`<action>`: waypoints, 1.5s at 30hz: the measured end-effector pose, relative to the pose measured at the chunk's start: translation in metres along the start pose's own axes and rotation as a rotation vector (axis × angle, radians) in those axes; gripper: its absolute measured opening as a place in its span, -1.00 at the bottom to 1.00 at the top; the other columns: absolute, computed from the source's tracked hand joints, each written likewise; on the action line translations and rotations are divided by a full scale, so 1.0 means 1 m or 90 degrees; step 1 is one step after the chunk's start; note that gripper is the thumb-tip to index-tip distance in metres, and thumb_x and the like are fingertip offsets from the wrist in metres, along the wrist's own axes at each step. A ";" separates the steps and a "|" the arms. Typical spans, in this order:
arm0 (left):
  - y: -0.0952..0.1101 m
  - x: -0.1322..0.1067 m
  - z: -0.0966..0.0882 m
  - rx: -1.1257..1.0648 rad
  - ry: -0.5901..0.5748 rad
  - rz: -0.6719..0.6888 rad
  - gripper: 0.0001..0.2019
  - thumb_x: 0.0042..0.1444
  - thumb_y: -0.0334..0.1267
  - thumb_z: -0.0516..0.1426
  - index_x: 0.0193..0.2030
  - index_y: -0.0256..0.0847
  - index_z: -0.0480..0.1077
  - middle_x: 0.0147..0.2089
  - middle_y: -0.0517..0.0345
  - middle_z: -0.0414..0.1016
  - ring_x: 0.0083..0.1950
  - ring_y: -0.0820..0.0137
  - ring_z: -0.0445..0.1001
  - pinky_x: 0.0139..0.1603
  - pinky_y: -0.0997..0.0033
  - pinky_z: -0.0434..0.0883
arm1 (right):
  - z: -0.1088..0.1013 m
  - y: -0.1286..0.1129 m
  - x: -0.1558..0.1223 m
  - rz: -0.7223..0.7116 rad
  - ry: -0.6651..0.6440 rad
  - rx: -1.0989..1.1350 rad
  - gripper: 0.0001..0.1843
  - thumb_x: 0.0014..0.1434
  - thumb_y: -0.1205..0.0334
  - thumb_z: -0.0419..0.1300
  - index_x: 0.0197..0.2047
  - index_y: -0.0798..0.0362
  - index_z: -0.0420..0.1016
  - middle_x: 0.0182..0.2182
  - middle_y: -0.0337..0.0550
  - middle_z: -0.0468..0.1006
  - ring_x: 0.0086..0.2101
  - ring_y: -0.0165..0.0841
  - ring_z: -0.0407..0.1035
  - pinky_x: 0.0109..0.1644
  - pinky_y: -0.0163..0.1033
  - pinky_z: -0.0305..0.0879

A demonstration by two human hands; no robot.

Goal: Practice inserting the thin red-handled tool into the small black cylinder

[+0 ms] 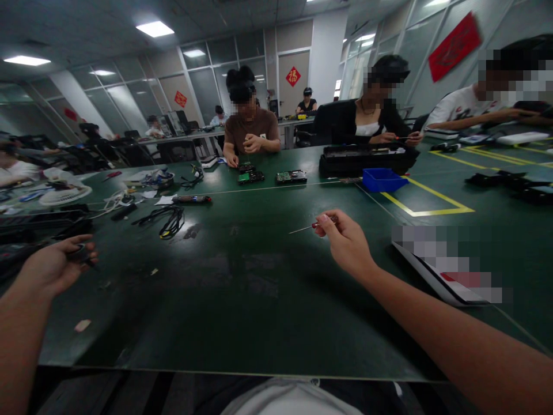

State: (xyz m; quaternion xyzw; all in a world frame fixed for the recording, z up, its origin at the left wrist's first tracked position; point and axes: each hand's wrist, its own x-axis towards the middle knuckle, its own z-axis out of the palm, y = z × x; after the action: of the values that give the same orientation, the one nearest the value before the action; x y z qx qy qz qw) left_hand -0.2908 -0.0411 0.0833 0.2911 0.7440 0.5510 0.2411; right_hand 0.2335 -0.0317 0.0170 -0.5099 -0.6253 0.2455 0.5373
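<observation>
My right hand is closed over the table's middle, gripping the red handle of a screwdriver. Its thin metal shaft points left, clear of any object. At the far left, my left hand has its fingers curled around a small dark object, too blurred to name. Beyond that hand lie dark equipment parts at the table's left side. Between the hands stretches the green tabletop, with a small pale scrap close to my left wrist.
A coiled black cable and a tube-shaped tool lie left of centre. Circuit boards sit farther back. A blue bin stands beside a black tray. At right is a white, partly blurred item. Several people work across the table.
</observation>
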 end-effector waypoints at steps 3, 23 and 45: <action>0.012 -0.014 0.021 -0.073 -0.119 -0.013 -0.79 -0.07 -0.55 0.06 -0.27 -0.26 0.35 -0.44 0.20 0.32 -0.43 0.42 0.30 -0.39 0.47 0.35 | 0.000 -0.001 0.000 0.006 0.002 0.001 -0.68 0.33 -0.06 0.09 -0.23 0.01 0.47 -0.38 -0.14 0.59 -0.34 -0.26 0.48 -0.22 -0.12 0.38; 0.025 -0.172 0.224 -0.112 -0.697 0.085 -0.72 -0.09 -0.36 0.07 -0.18 -0.25 0.42 -0.26 0.04 0.36 -0.27 0.30 0.36 -0.14 0.23 0.35 | 0.001 0.000 -0.004 -0.010 -0.046 0.038 -0.72 0.30 -0.02 0.14 -0.14 0.01 0.47 -0.27 -0.12 0.58 -0.25 -0.25 0.48 -0.15 -0.09 0.38; -0.020 -0.191 0.247 0.136 -0.617 0.461 -0.58 0.08 -0.33 0.30 0.11 -0.10 0.45 0.07 0.05 0.54 0.08 0.17 0.48 0.16 0.10 0.35 | 0.005 -0.003 -0.005 -0.005 -0.056 0.062 -0.70 0.28 -0.04 0.16 -0.20 0.02 0.50 -0.36 -0.13 0.62 -0.33 -0.28 0.51 -0.21 -0.13 0.42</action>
State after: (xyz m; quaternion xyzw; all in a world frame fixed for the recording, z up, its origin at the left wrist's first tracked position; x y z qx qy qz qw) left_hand 0.0097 -0.0113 0.0030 0.7654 0.4548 0.3251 0.3188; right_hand 0.2276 -0.0363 0.0157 -0.4693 -0.6377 0.2954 0.5347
